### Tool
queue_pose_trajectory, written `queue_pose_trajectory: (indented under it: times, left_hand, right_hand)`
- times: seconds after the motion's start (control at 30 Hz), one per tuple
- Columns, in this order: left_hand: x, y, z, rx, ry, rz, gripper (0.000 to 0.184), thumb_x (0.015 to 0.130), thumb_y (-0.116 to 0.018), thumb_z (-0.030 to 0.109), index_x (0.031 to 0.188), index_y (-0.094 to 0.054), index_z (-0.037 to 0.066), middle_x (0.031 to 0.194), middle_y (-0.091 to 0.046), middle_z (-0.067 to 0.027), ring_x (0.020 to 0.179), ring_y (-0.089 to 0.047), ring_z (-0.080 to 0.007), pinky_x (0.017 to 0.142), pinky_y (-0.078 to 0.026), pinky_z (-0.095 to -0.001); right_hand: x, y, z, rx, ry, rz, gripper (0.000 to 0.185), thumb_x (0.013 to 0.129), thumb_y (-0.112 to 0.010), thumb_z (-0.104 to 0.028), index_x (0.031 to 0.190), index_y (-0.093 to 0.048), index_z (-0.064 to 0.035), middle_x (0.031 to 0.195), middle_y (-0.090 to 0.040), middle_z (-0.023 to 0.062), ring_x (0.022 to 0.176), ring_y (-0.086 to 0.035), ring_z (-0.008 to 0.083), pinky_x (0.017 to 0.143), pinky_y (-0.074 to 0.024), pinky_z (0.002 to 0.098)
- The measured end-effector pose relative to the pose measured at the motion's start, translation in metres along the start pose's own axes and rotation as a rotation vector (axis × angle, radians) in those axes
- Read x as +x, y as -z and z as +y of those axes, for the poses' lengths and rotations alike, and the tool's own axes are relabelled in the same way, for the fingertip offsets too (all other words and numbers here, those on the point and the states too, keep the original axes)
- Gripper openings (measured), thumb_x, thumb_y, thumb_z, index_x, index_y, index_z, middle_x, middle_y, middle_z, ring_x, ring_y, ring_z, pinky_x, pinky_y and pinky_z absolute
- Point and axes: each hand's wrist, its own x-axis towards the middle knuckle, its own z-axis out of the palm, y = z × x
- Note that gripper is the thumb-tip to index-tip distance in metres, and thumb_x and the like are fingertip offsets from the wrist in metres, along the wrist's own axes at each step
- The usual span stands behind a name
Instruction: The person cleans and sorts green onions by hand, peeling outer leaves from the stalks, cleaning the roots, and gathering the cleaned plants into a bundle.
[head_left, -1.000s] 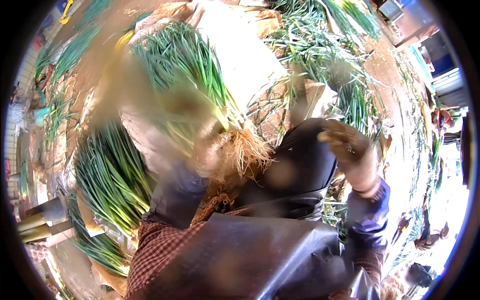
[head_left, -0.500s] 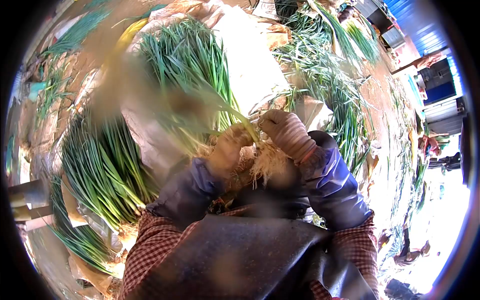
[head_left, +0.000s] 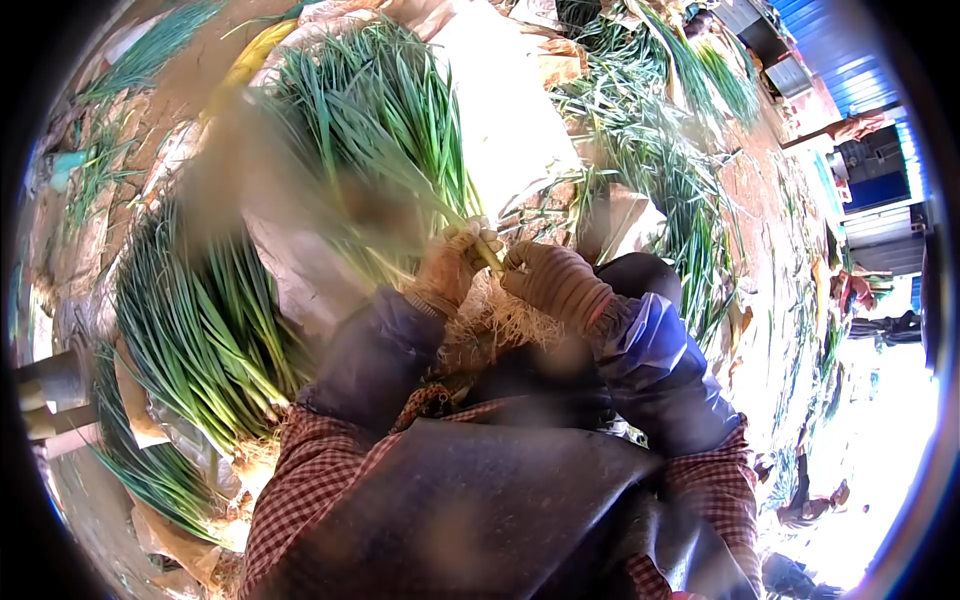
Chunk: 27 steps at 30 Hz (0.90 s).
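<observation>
My left hand [head_left: 447, 268], in a dirty glove, is closed round the pale stalk of a green onion [head_left: 490, 256] in front of my lap. The gloved right hand [head_left: 553, 284] pinches the same stalk lower down, just above the roots. Stringy, pale roots [head_left: 505, 312] hang below both hands. The onion's leaves run up and to the left, blurred by smears on the lens. Just beyond my left hand lies a large pile of green onions [head_left: 375, 110], partly hidden by the smears.
Another bundle of green onions [head_left: 205, 330] lies to my left, with a smaller one [head_left: 160, 480] below it. Loose green leaves [head_left: 650, 150] are heaped at the upper right. A dark apron [head_left: 470, 500] covers my lap. Blue sheeting [head_left: 830, 45] stands at the far right.
Both hands have shifted slightly; the right hand has come down and left along the stalk to the root end. The roots now hang a little further left.
</observation>
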Motion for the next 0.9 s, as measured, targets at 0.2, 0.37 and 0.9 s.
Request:
queue_pose_trajectory:
  times: [0.2, 0.37, 0.9]
  left_hand:
    - [-0.001, 0.003, 0.011, 0.15, -0.061, 0.295, 0.029, 0.089, -0.06, 0.022, 0.108, -0.056, 0.001, 0.087, -0.062, -0.0064, 0.084, -0.06, -0.0172, 0.076, -0.052, -0.0325]
    - [-0.012, -0.016, 0.035, 0.325, -0.082, 0.276, 0.025, 0.088, -0.062, 0.02, 0.106, -0.06, 0.003, 0.083, -0.065, -0.0079, 0.07, -0.062, -0.0128, 0.064, -0.053, -0.0263]
    - [-0.059, -0.06, 0.002, 0.08, 0.216, 0.325, 0.043, 0.095, -0.047, 0.034, 0.117, -0.044, -0.002, 0.073, -0.05, -0.0001, 0.069, -0.051, -0.0146, 0.067, -0.047, -0.0298]
  right_hand:
    - [-0.006, 0.006, -0.002, -0.022, -0.016, 0.024, 0.029, 0.079, -0.06, -0.031, 0.096, -0.064, -0.0081, 0.069, -0.063, 0.0131, 0.063, -0.062, 0.0293, 0.062, -0.0497, 0.04]
    - [-0.003, -0.007, 0.015, -0.061, 0.22, 0.278, 0.034, 0.077, -0.063, -0.037, 0.093, -0.065, -0.0062, 0.07, -0.064, 0.0144, 0.066, -0.063, 0.0306, 0.065, -0.0501, 0.0391]
    - [-0.039, 0.014, -0.016, 0.865, -0.033, -0.038, 0.011, 0.08, -0.061, -0.008, 0.086, -0.062, 0.0015, 0.064, -0.063, 0.0051, 0.047, -0.056, 0.0087, 0.041, -0.0433, 0.022]
